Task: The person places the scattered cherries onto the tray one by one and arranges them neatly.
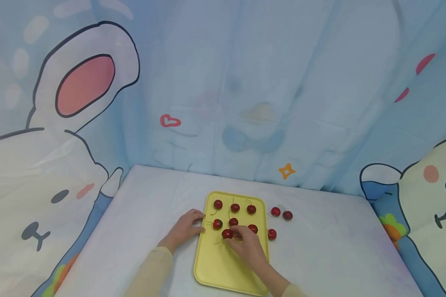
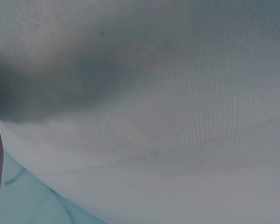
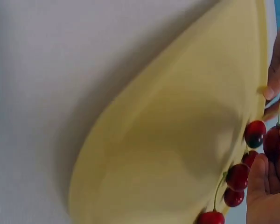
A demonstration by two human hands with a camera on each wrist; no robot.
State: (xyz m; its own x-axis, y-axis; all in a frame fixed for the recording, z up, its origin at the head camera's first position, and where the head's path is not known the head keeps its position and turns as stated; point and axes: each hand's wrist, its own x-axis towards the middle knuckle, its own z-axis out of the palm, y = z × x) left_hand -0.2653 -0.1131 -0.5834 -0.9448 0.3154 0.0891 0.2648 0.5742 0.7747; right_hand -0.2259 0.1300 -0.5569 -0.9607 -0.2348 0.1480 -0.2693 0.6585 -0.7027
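Head view: your right hand (image 1: pixel 247 246) pinches a round, glossy dark-red cherry (image 1: pixel 227 234) between thumb and fingertips, over a yellow rounded-rectangle tray (image 1: pixel 219 266); six more cherries (image 1: pixel 235 208) lie beyond that hand, three loose cherries (image 1: pixel 276 211) to its right; your left hand (image 1: pixel 183 229), fingers relaxed and parted, touches the tray's rim

Soft shadow across the tray (image 3: pixel 177 130)
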